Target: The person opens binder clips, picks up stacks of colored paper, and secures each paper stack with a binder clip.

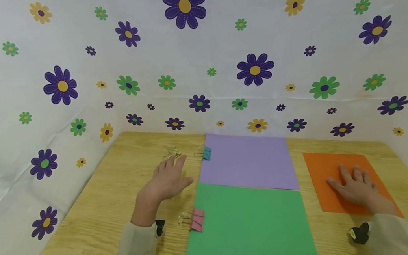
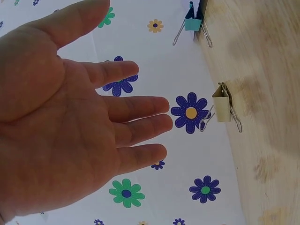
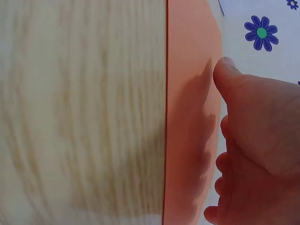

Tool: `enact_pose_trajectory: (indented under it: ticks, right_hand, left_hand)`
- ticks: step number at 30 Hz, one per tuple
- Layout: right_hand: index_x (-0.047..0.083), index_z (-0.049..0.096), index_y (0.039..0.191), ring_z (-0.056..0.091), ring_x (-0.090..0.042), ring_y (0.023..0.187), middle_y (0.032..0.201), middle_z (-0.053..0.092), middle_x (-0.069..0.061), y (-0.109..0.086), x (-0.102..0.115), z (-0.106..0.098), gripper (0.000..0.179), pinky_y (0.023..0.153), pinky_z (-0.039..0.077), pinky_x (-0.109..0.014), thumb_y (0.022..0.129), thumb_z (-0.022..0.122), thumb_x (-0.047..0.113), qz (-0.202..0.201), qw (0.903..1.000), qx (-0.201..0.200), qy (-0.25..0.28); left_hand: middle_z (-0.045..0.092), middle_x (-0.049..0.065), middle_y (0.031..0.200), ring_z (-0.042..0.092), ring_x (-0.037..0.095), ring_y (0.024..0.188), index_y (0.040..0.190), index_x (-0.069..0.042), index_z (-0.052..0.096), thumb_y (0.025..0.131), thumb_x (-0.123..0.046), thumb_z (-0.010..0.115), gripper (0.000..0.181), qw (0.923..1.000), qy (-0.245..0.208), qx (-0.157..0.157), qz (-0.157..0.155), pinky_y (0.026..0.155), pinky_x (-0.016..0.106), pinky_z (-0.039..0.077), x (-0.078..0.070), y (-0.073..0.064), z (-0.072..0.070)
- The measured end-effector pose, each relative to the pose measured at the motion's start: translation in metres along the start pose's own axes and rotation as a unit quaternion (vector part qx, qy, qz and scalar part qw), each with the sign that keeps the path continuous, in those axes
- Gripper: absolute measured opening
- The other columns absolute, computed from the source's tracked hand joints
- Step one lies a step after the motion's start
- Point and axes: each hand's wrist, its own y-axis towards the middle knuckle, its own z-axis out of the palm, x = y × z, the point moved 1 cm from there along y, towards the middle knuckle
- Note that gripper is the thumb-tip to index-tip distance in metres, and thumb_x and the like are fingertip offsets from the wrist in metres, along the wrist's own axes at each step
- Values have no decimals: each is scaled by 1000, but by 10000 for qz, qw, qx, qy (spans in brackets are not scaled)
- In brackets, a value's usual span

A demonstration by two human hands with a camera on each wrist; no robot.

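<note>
My left hand (image 1: pixel 166 180) hovers over the wood-grain table with its fingers stretched out, just short of a pale yellow binder clip (image 1: pixel 174 152). In the left wrist view the palm faces the camera, and the yellow clip (image 2: pixel 222 105) stands beyond the fingertips, apart from them. My right hand (image 1: pixel 354 185) is spread over an orange sheet (image 1: pixel 318 171) on the right; its shadow falls on the paper (image 3: pixel 187 117), and whether the fingers touch it I cannot tell. A teal binder clip (image 1: pixel 207 153) grips the left edge of a purple sheet (image 1: pixel 247 162).
A green sheet (image 1: pixel 253 229) lies in front of the purple one, with a pink binder clip (image 1: pixel 197 220) on its left edge. A white flowered cloth (image 1: pixel 224 38) rises behind and at the sides of the table (image 1: pixel 105 215).
</note>
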Motion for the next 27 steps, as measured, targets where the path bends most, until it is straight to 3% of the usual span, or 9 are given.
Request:
enact_pose_trajectory:
  ticks: [14, 27]
  right_hand:
    - [-10, -1, 151, -8, -70, 132, 146, -11, -50, 3, -15, 6, 93, 98, 4, -83, 101, 30, 63, -39, 9999, 105, 63]
    - [-9, -7, 151, -14, -69, 131, 146, -18, -48, 2, -9, 5, 97, 99, -3, -83, 100, 29, 65, 142, 9993, 222, 248]
  left_hand:
    - [12, 35, 158, 10, 54, 145, 157, -2, 20, 102, -32, 55, 72, 9997, 169, 125, -97, 116, 66, 10, -3, 5, 6]
    - [15, 38, 156, 11, 56, 144, 155, -1, 21, 101, -31, 55, 70, 9996, 196, 179, -80, 116, 67, 10, -3, 2, 4]
